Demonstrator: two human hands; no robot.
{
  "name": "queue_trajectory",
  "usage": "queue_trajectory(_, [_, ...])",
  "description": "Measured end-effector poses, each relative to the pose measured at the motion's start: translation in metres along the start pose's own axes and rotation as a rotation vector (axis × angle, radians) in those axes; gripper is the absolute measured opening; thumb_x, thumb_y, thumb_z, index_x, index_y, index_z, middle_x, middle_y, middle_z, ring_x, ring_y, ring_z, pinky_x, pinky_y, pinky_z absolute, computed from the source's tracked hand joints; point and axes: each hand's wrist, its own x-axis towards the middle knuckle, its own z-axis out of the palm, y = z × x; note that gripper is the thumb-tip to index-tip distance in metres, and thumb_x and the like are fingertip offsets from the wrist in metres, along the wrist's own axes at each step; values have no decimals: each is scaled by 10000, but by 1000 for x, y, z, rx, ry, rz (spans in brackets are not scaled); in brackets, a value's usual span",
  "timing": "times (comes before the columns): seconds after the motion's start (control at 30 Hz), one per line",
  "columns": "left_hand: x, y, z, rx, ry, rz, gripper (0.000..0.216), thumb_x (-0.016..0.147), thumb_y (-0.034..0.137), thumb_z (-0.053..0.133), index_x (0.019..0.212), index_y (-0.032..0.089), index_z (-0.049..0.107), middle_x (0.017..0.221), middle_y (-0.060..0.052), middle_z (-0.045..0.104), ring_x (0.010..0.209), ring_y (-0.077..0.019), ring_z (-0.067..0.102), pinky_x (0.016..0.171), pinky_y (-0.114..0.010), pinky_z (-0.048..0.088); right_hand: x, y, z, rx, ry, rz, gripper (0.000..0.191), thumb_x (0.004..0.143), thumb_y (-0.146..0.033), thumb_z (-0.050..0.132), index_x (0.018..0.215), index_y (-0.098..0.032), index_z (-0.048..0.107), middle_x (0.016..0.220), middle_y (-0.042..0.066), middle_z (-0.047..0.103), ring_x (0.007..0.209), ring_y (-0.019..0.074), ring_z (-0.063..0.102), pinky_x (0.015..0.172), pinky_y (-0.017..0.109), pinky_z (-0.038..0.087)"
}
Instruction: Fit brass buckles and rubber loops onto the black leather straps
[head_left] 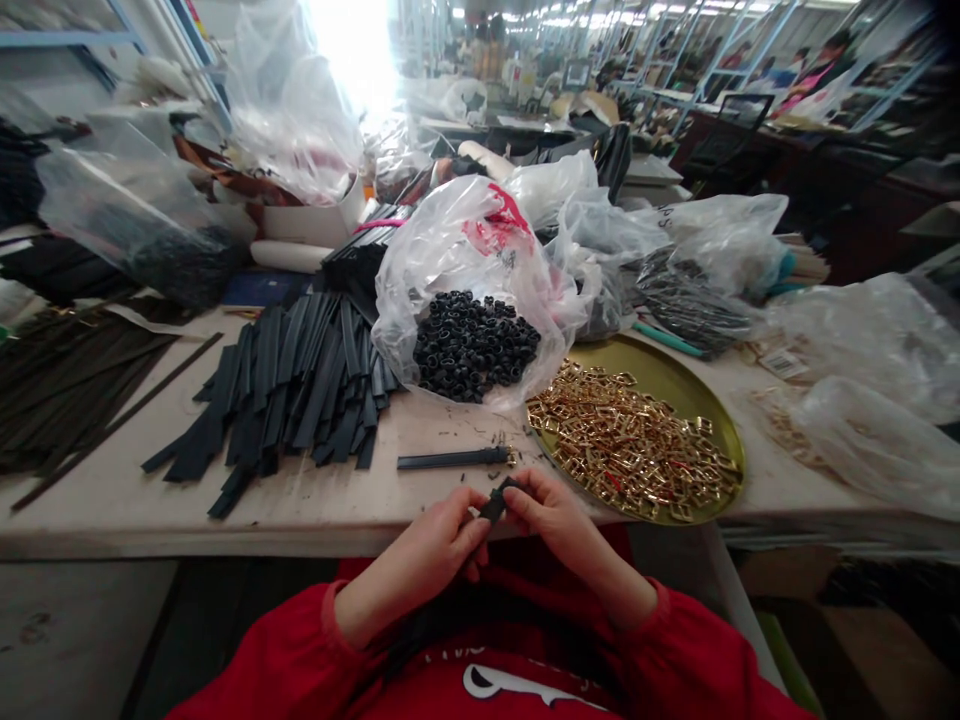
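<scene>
Both hands meet at the table's front edge around a dark leather strap (495, 503). My left hand (452, 530) pinches it from the left, and my right hand (551, 510) grips its upper end, thumb on top. The fingers hide most of it, so I cannot tell if a buckle is on it. Just beyond the hands lies another black strap (450, 460) with a gold buckle (511, 455) at its right end. Behind that, a clear plastic bag (405, 300) stands open, full of small black loops (476, 345).
A round gold tray (697, 385) at the right holds a heap of gold buckles (637, 440). Many black straps (300, 370) are piled left of the bag, with long brown strips (67, 375) farther left. Plastic bags (877, 340) crowd the back and right. Another person (817, 70) is far off.
</scene>
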Motion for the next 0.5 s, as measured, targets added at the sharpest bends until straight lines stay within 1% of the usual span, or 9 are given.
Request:
queue_trajectory(0.1, [3, 0, 3, -96, 3, -16, 352, 869, 331, 320, 1183, 187, 384, 543, 87, 453, 387, -76, 384, 388, -184, 299, 0, 5, 3, 31, -25, 5, 337, 708, -513, 604, 742, -200, 483, 575, -56, 468, 460, 77, 386, 435, 210, 314])
queue_trajectory(0.2, [6, -5, 2, -121, 65, 8, 408, 859, 330, 353, 1237, 177, 357, 542, 89, 432, 399, -72, 372, 387, -178, 292, 1, 4, 1, -63, -57, -45, 307, 744, -495, 567, 757, -199, 487, 606, -46, 479, 500, 91, 414, 478, 225, 341])
queue_trajectory(0.27, [7, -6, -1, -156, 44, -1, 386, 844, 346, 397, 1188, 172, 412, 578, 73, 470, 426, -69, 420, 415, -179, 328, 7, -2, -11, -255, -69, -121, 276, 792, -467, 514, 750, -194, 515, 632, -24, 506, 556, 114, 453, 528, 243, 366])
queue_trajectory(0.3, [7, -5, -2, -195, 30, -14, 363, 837, 355, 411, 1148, 170, 434, 600, 64, 490, 440, -68, 448, 432, -180, 347, 13, -7, -20, -378, -43, -165, 262, 817, -441, 487, 752, -191, 533, 650, -11, 524, 592, 127, 475, 560, 253, 378])
queue_trajectory(0.33, [7, -3, -3, -242, 22, -27, 335, 834, 363, 414, 1107, 170, 443, 623, 57, 506, 450, -68, 469, 442, -180, 358, 20, -13, -31, -504, 5, -201, 248, 839, -411, 459, 776, -189, 550, 671, 1, 539, 619, 139, 492, 587, 263, 387])
queue_trajectory(0.37, [7, 0, -3, -288, 23, -39, 307, 835, 367, 407, 1072, 173, 438, 642, 52, 518, 447, -64, 475, 438, -177, 355, 28, -20, -43, -631, 117, -243, 222, 851, -370, 446, 796, -187, 558, 716, 17, 558, 666, 151, 511, 628, 274, 394])
queue_trajectory(0.4, [7, 3, -3, -324, 28, -50, 278, 837, 362, 396, 1043, 178, 426, 652, 53, 522, 426, -55, 459, 420, -170, 336, 37, -26, -54, -771, 209, -275, 169, 841, -319, 471, 826, -184, 571, 794, 38, 577, 739, 166, 528, 685, 288, 397])
queue_trajectory(0.43, [8, 7, -2, -343, 38, -57, 246, 840, 353, 384, 1015, 182, 414, 645, 59, 516, 395, -45, 426, 394, -162, 302, 46, -32, -64, -916, 258, -289, 132, 821, -283, 504, 853, -182, 584, 877, 59, 578, 797, 180, 532, 731, 300, 390])
queue_trajectory(0.5, [10, 12, 0, -342, 61, -57, 197, 845, 339, 359, 963, 187, 403, 584, 82, 474, 341, -33, 331, 351, -159, 217, 63, -41, -77, -1123, 254, -261, 114, 786, -245, 554, 868, -179, 599, 943, 80, 569, 839, 190, 534, 756, 300, 379])
